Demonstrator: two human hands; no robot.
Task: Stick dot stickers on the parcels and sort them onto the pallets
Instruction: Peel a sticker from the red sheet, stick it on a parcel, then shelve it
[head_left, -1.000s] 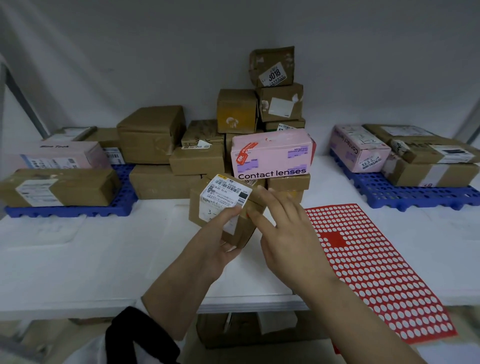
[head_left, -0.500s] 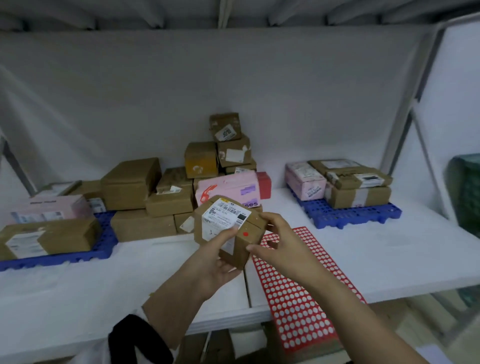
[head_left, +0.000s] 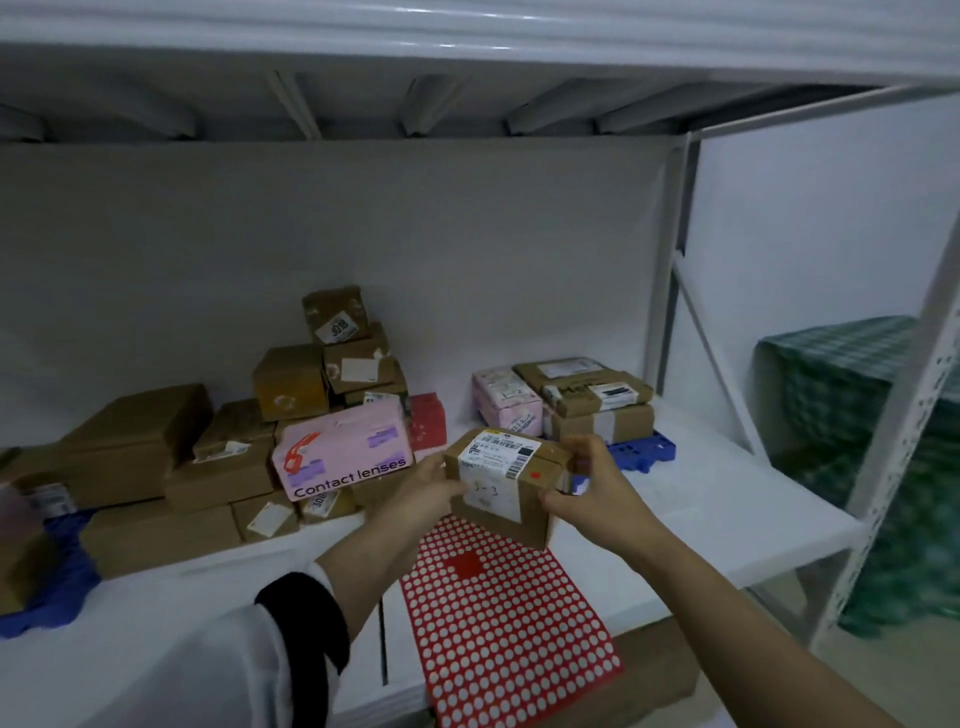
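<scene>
My left hand (head_left: 423, 486) and my right hand (head_left: 589, 486) hold a small brown cardboard parcel (head_left: 537, 506) between them. The fingers and thumbs of each are curled round its ends, the left on the left end and the right on the right. I have it raised over the far end of the red sheet of dot stickers (head_left: 504, 623), which lies flat on the white shelf (head_left: 701, 499) with its near end hanging past the front edge. A white shipping label (head_left: 493, 457) wraps over the parcel's top and front, and a red dot sticker (head_left: 534, 474) sits on the top face just beside it. Past my left hand a pink box printed "Contact lenses" (head_left: 343, 447) leans against a pile of brown cardboard boxes (head_left: 223, 467) stacked towards the back wall. At the far left edge is a blue plastic pallet (head_left: 67, 577) with boxes on it. Behind my right hand, a second blue pallet (head_left: 647, 448) carries a pink parcel (head_left: 501, 400) and two stacked brown parcels (head_left: 597, 402).
</scene>
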